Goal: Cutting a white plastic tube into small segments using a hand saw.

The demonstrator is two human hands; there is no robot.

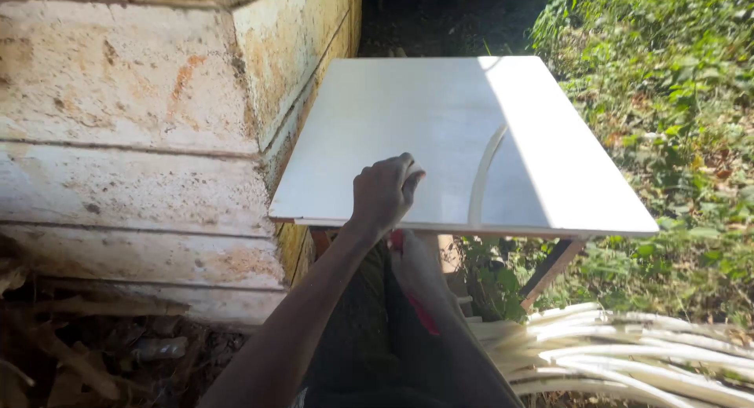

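On the near edge of a white board [440, 133], left hand [382, 192] resting knuckles up, fingers curled under, thumb tucked against the forefinger. Grip closed on a small pale thing, only a sliver of it showing past the fingertips, too small to tell what it is. Forearm running down from that hand to the bottom of the view, bare. Just right of the hand, lying on the board, one thin curved white strip [484, 176], bowed from the near edge up toward the middle, apart from the fingers. Right hand out of sight. Below the hand, under the board's edge, a red object [416, 298] against dark clothing, shape unclear. Serving as a worktop, that board sits flat on a brownish frame, one slanted leg [550, 270] showing under the right corner. Half of the surface shaded, the right part in bright sun. At lower right, near the ground, a bundle of long white strips [628, 353], bent and overlapping. Along the left, a weathered pale wall [133, 117] with rusty stains, just beside the board's left edge. On the far right, green weeds [667, 86] in sunlight.
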